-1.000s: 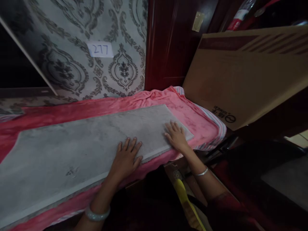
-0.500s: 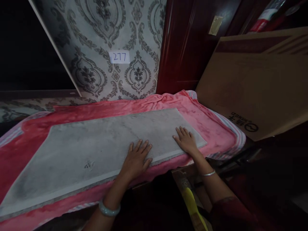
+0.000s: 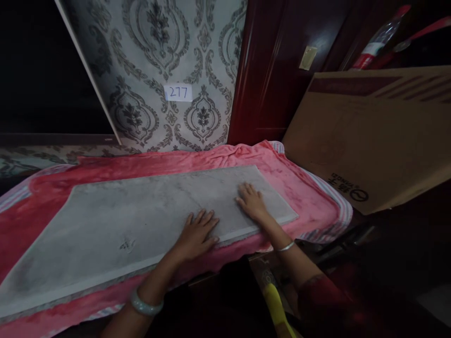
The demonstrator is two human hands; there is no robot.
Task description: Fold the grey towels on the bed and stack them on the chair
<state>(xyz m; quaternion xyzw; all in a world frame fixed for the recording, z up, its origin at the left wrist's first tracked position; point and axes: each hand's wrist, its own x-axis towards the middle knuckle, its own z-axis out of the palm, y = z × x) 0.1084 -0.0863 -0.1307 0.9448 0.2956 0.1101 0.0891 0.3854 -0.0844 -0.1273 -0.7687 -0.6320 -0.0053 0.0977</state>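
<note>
A long grey cloth [image 3: 116,211] with pale edges lies flat and looks smooth. Beneath it is a pink plush blanket [image 3: 278,183]. My left hand [image 3: 195,234] rests palm down on the cloth near its front edge, fingers spread. To its right, my right hand [image 3: 252,201] also lies flat on the cloth, fingers extended, a little farther from me. Neither hand grips anything. A small pale mark [image 3: 127,245] shows on the cloth, left of my left hand.
A large cardboard box [image 3: 380,136] leans at the right, with a bottle [image 3: 378,40] behind it. At the back stand the patterned wall with a paper label [image 3: 178,92] reading 277 and a dark screen [image 3: 45,70]. Something yellow [image 3: 276,307] is below the front edge.
My right hand has slid left across the cloth, closer to my left hand. My left hand stays in nearly the same spot. The view has tilted up slightly.
</note>
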